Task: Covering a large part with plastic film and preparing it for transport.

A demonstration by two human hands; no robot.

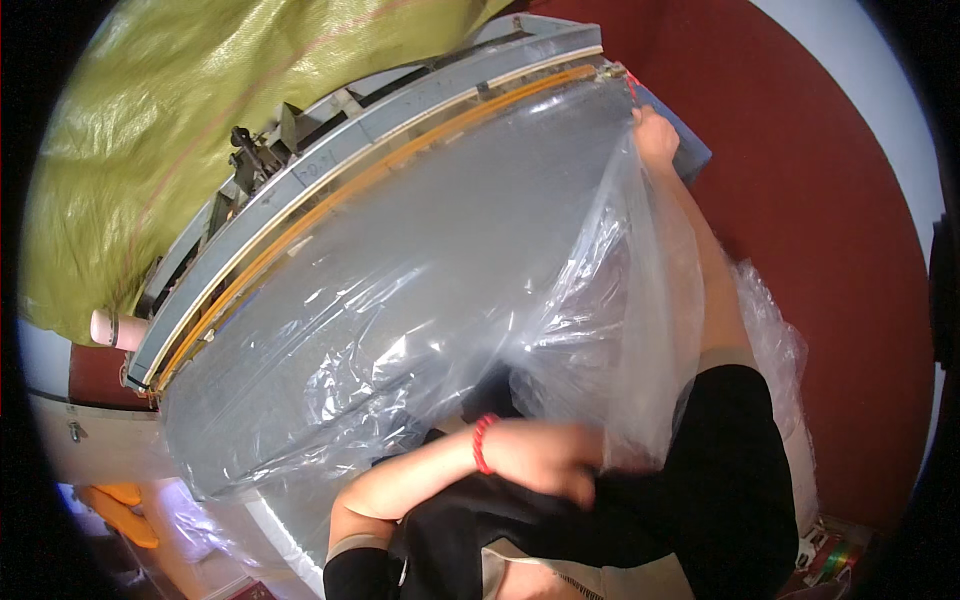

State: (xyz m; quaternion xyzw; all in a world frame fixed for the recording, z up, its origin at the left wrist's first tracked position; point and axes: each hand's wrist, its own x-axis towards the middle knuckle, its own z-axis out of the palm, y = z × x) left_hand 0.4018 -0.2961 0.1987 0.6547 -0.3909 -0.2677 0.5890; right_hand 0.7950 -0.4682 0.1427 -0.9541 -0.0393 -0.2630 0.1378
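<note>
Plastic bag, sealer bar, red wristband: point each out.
clear plastic bag (400,300), head view, on its flat middle panel.
sealer bar (350,180), head view, on the grey metal strip.
red wristband (483,443), head view, on the left wrist.

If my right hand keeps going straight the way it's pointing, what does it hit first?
Probably the long sealing bar. The right hand already grips the clear plastic bag at its far corner, right beside the bar's end; depth is hard to judge.

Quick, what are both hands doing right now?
Left hand: closed, gripping the black garment at the clear plastic bag.
Right hand: closed, pinching the bag's far edge.
</note>
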